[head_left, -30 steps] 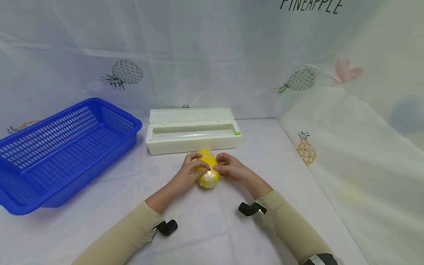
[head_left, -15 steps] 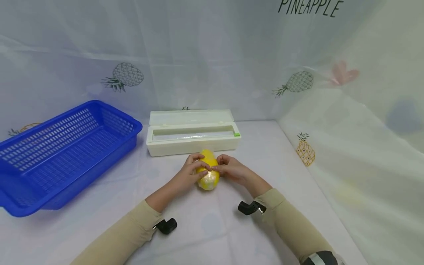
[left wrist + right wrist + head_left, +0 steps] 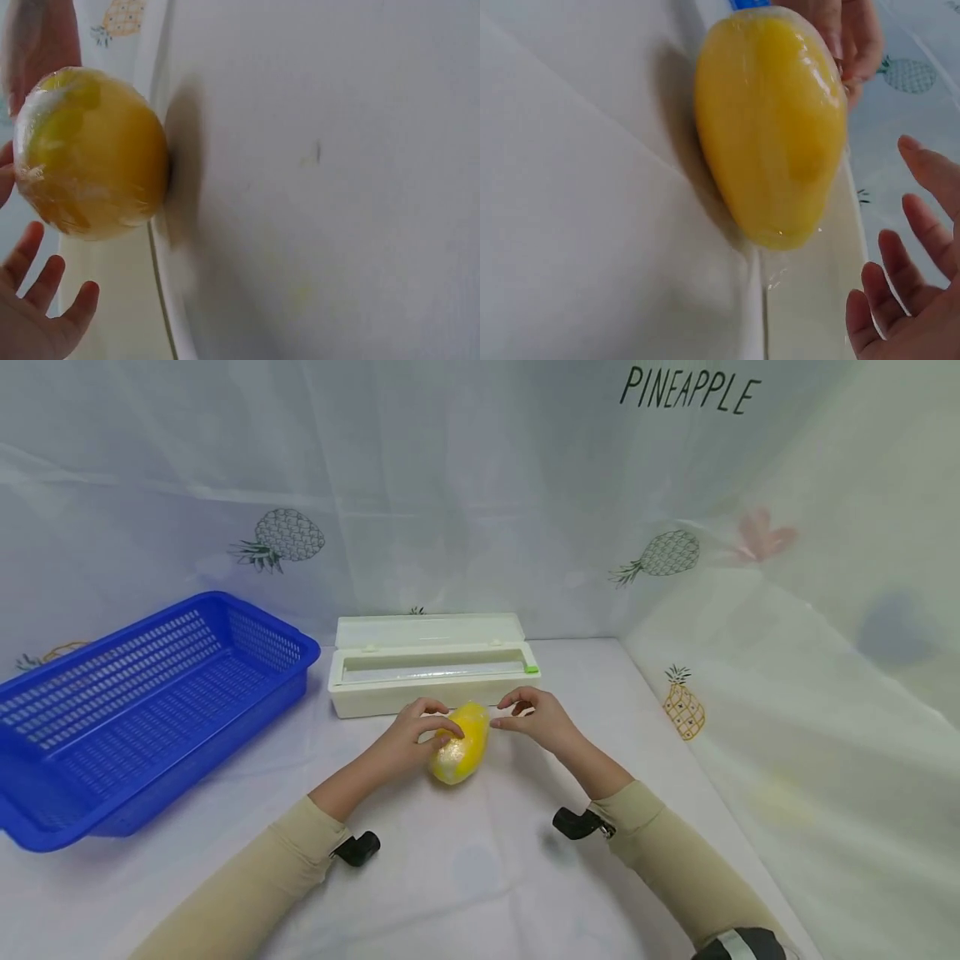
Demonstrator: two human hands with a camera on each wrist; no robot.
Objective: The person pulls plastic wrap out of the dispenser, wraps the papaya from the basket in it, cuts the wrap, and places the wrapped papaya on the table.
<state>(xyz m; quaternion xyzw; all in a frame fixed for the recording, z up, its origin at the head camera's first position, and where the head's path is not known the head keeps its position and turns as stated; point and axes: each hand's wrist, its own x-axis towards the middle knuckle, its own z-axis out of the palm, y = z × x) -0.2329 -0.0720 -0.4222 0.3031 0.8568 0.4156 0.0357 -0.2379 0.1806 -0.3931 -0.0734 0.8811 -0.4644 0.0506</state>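
Observation:
A yellow mango (image 3: 471, 750) covered in clear plastic film lies on the white cloth, tilted to one side. My left hand (image 3: 417, 734) is at its upper left, thumb and index finger pinching at the wrapped surface. In the left wrist view, the other left fingers (image 3: 79, 307) stand spread beside the mango (image 3: 97, 161). Just off the mango's right side is my right hand (image 3: 537, 720), fingers loosely bent and holding nothing. The right wrist view shows a gap between the right fingers (image 3: 922, 229) and the mango (image 3: 769, 135).
Behind the mango stands a white cling film box (image 3: 435, 697), lid raised, with a film roll inside and a green slider (image 3: 532, 669) on its edge. A blue slotted basket (image 3: 150, 777) stands at the left. Pineapple-printed cloth (image 3: 480, 485) hangs behind.
The right hand has drawn away from the mango to the right. The left hand has shifted left, and the mango has turned so that its near end points left.

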